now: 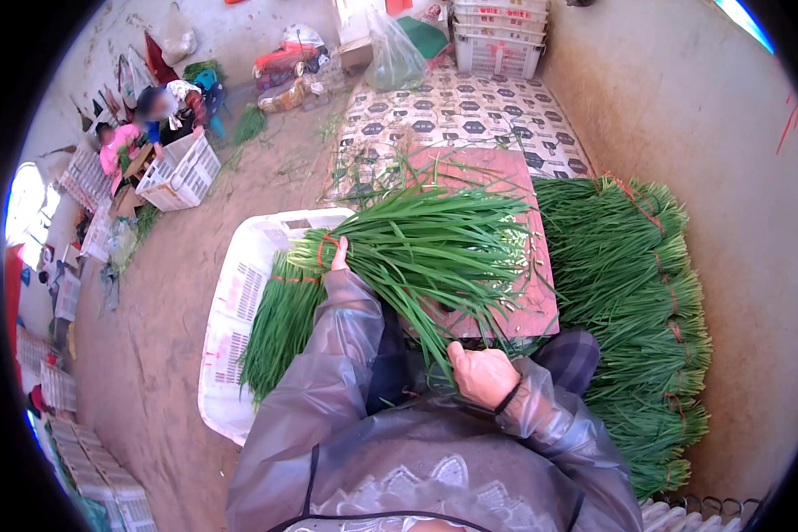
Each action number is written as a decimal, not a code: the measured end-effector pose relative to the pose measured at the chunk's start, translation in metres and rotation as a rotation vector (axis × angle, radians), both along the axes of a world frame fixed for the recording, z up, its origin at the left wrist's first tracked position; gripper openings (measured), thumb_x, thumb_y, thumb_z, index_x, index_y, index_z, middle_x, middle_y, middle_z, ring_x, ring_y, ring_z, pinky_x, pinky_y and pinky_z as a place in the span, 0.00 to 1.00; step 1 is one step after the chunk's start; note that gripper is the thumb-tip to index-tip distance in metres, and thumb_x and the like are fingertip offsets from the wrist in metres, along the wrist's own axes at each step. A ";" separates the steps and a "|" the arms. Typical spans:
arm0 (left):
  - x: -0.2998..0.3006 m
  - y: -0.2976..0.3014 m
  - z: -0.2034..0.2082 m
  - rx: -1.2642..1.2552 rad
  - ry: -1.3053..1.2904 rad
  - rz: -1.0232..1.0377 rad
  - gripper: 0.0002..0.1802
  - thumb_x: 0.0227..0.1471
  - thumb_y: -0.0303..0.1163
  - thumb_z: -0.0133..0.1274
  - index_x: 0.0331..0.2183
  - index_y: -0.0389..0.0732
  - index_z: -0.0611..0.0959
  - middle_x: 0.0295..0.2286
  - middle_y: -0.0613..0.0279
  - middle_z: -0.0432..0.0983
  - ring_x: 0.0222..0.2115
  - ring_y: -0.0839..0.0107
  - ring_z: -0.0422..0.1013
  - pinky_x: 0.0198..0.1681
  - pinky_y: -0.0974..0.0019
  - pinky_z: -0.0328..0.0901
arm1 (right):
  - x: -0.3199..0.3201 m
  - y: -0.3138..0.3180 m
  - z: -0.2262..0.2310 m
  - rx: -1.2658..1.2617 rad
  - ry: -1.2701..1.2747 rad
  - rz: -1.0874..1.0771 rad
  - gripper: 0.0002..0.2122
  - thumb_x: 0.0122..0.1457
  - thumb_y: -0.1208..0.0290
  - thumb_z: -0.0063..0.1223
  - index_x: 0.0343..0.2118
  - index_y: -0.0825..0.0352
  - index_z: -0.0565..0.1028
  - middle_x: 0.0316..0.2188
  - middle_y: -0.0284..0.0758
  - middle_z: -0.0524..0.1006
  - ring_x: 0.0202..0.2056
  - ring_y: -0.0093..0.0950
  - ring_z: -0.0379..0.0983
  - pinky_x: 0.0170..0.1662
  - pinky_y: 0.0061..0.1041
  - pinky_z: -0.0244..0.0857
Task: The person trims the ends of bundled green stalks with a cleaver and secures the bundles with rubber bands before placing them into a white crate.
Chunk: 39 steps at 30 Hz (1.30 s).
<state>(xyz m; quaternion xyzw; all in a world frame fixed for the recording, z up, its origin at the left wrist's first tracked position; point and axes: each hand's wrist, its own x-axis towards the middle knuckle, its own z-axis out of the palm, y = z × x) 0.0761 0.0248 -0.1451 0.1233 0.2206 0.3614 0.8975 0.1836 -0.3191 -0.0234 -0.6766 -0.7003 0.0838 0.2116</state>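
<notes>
A large bunch of garlic chives (434, 230) lies across a reddish board (536, 293), its leaf ends fanned out to the right. An orange band circles its pale stem end at the left. My left hand (340, 255) is closed round the bunch beside that band. My right hand (486, 374) is closed just below the board's front edge, where several drooping leaves of the bunch run to its fingers; a dark band circles that wrist. In the white plastic crate (217, 355) to my left lie other tied chive bunches (279, 328).
Tied chive bunches (629, 337) are stacked along the right wall (727, 222). Beyond the board, loose leaves litter a patterned sheet (470, 106), with stacked white crates (501, 44) behind. At the far left, two people work beside another white crate (182, 173).
</notes>
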 end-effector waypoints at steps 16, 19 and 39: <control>0.011 -0.011 0.014 0.039 -0.081 -0.060 0.31 0.58 0.51 0.52 0.55 0.40 0.74 0.51 0.52 0.74 0.49 0.50 0.72 0.56 0.43 0.64 | 0.053 0.049 0.115 0.602 0.186 -0.137 0.03 0.56 0.75 0.55 0.33 0.66 0.78 0.30 0.39 0.79 0.31 0.39 0.75 0.35 0.35 0.70; 0.018 -0.027 0.031 0.102 -0.118 -0.048 0.30 0.58 0.49 0.51 0.54 0.39 0.74 0.51 0.52 0.74 0.49 0.51 0.72 0.55 0.44 0.65 | 0.060 0.093 0.065 0.352 0.135 -0.234 0.06 0.56 0.69 0.54 0.31 0.64 0.80 0.25 0.41 0.79 0.31 0.42 0.77 0.35 0.38 0.70; 0.013 -0.027 0.044 0.004 0.084 -0.055 0.26 0.57 0.47 0.53 0.51 0.40 0.78 0.48 0.55 0.77 0.47 0.54 0.74 0.53 0.47 0.68 | 0.065 0.126 0.008 0.268 -0.009 -0.367 0.13 0.47 0.67 0.63 0.37 0.62 0.79 0.27 0.40 0.78 0.38 0.41 0.74 0.46 0.39 0.65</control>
